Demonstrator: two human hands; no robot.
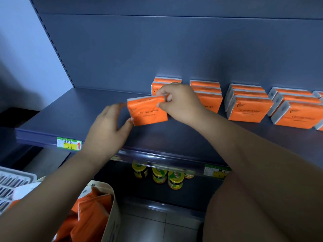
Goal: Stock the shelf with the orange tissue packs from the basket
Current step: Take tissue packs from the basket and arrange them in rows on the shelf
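An orange tissue pack (148, 111) marked COTTON TISSUE stands on the dark shelf (70, 112), in front of two other packs (158, 82) at the back. My right hand (180, 102) pinches the front pack's top right corner. My left hand (108, 126) lies open, its thumb touching the pack's lower left edge. Rows of orange packs (248, 105) stand further right on the shelf. More orange packs (92, 212) lie in the beige basket (111, 222) at the lower left.
A price tag (69, 144) sits on the shelf's front rail. Yellow-lidded jars (159, 175) stand on the shelf below. A white slatted crate (12, 186) is at the far left. The left part of the top shelf is bare.
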